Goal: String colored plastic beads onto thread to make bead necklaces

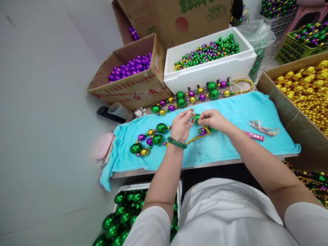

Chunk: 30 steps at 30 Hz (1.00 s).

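My left hand (182, 123), with a green bangle (176, 142) on its wrist, pinches a thin white string (191, 104) between thumb and fingers. Close beside it, my right hand (211, 119) is closed in a pinch at the same string, fingertips almost meeting the left ones. Below both hands a strand of green, gold and purple beads (156, 139) lies looped on a turquoise towel (220, 150); part of it is hidden by my left hand. Thread snips (261, 127) and a pink-labelled item (254, 136) rest to the right.
A finished-looking bead strand (202, 97) lies behind the towel. Beyond it stand a white foam box (210, 65) of small beads and a cardboard box (133, 85) of purple beads. Gold beads fill a carton (289, 116) at right; green ones (125, 217) sit below the table.
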{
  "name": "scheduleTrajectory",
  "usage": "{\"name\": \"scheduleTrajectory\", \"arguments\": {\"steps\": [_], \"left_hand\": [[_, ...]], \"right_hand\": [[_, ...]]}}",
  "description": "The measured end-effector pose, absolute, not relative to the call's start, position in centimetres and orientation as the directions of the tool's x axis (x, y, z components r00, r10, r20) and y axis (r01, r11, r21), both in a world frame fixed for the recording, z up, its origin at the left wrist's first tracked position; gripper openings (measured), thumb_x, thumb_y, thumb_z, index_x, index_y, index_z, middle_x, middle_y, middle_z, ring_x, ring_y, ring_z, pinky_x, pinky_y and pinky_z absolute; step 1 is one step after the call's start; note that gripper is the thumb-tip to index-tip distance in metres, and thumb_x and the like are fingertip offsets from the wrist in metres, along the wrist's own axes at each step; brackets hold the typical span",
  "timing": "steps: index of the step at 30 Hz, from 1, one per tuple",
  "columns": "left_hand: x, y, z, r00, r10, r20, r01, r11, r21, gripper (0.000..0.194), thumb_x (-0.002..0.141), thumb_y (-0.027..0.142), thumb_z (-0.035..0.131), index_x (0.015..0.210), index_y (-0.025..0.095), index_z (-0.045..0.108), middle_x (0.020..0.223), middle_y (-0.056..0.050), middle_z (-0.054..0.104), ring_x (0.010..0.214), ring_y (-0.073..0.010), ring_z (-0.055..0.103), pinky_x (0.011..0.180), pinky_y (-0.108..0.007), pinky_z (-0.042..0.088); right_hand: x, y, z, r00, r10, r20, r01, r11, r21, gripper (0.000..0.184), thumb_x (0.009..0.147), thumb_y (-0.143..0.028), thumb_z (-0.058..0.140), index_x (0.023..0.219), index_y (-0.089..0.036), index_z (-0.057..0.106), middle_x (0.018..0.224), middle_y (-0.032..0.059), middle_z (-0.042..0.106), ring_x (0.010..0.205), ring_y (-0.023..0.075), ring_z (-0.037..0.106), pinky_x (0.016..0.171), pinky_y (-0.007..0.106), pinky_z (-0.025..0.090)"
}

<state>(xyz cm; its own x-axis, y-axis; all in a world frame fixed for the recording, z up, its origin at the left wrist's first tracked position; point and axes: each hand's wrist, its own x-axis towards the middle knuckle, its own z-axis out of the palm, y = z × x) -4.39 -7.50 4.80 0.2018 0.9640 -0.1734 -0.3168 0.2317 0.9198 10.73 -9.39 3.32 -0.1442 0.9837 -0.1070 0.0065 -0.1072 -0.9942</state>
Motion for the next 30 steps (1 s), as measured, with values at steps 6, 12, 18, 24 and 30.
{"name": "scheduleTrajectory", "arguments": {"steps": [6,12,18,24,30], "left_hand": [[-4.5,-7.1,4.5,0.182,0.969,-0.166,-0.321,0.218,0.922,0.012,0.072,0.022,0.069,0.08,0.015,0.065,0.102,-0.005,0.064,0.082,-0.0118,0.063,0.063,-0.02,0.045],[-4.3,-6.9,4.2,0.154,0.973,-0.174,-0.293,0.213,0.932,0.011,0.073,0.022,0.069,0.08,0.015,0.065,0.094,-0.004,0.065,0.081,-0.0103,0.063,0.06,-0.019,0.042],[-3.9,-7.4,4.9,0.23,0.966,-0.119,-0.325,0.191,0.926,0.009,0.075,0.023,0.068,0.08,0.016,0.065,0.101,-0.005,0.064,0.084,-0.0107,0.059,0.065,-0.021,0.046],[-4.0,-7.7,5.9,0.286,0.953,-0.096,-0.363,0.201,0.91,0.009,0.074,0.022,0.068,0.078,0.016,0.063,0.109,-0.005,0.061,0.092,-0.0142,0.06,0.066,-0.022,0.05],[-4.9,-7.4,5.4,0.251,0.958,-0.138,-0.329,0.218,0.919,0.011,0.073,0.023,0.07,0.078,0.017,0.062,0.101,-0.003,0.063,0.084,-0.0128,0.063,0.052,-0.018,0.044]], "right_hand": [[11.7,-9.8,3.3,-0.149,0.97,-0.192,0.0,-0.194,-0.981,0.016,0.057,-0.028,0.069,0.061,-0.014,0.062,0.053,-0.0022,0.055,0.048,0.0067,0.04,0.046,0.022,0.027],[12.1,-10.4,2.6,-0.175,0.967,-0.183,-0.073,-0.198,-0.978,0.015,0.058,-0.027,0.07,0.061,-0.015,0.061,0.064,-0.0001,0.061,0.048,0.0073,0.046,0.044,0.021,0.028],[10.9,-10.3,1.2,-0.266,0.964,-0.024,-0.171,-0.072,-0.983,0.02,0.061,-0.03,0.073,0.062,-0.014,0.061,0.083,0.0031,0.065,0.053,0.007,0.051,0.046,0.022,0.038],[9.2,-10.2,-0.3,-0.227,0.972,-0.059,-0.44,-0.156,-0.884,0.03,0.065,-0.041,0.072,0.076,-0.016,0.06,0.073,0.0024,0.065,0.062,0.0112,0.059,0.059,0.025,0.049],[9.6,-10.2,-0.6,-0.022,0.998,-0.053,-0.162,-0.056,-0.985,0.022,0.063,-0.034,0.067,0.074,-0.017,0.059,0.057,-0.0024,0.058,0.05,0.0106,0.051,0.047,0.023,0.039]]}}
